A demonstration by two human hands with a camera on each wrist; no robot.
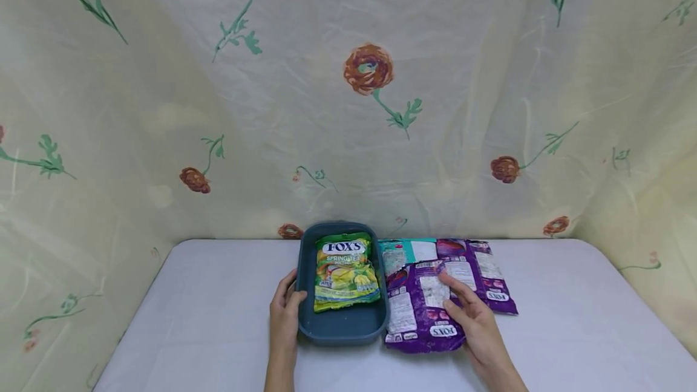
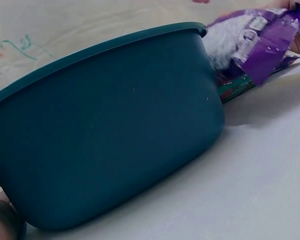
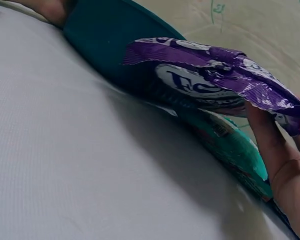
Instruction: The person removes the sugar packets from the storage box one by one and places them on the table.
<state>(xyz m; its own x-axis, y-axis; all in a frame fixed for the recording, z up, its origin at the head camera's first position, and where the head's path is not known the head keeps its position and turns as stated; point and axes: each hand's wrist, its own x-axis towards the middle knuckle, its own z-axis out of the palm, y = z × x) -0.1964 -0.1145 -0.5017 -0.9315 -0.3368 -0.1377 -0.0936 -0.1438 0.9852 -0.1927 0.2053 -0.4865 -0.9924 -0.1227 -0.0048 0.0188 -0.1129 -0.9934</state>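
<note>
My left hand [image 1: 284, 313] rests against the left side of a dark blue-green plastic tub [image 1: 343, 336]; its fingers are partly hidden in the left wrist view. Inside the tub lies a green and yellow FOX'S Spring Tea candy bag [image 1: 348, 277]. My right hand [image 1: 476, 325] pinches a purple FOX'S candy bag [image 1: 403, 313], back side up, beside the tub's right wall. In the right wrist view, this purple bag [image 3: 205, 75] is raised off the table, with fingers [image 3: 265, 135] beneath it and the thumb hidden.
Behind the held bag, a teal candy bag [image 1: 395, 250] and other purple bags [image 1: 492, 274] lie along the table's back edge, partly overlapping. The white-covered table [image 1: 207, 319] meets a flower-patterned curtain [image 1: 435, 156] at the back and sides.
</note>
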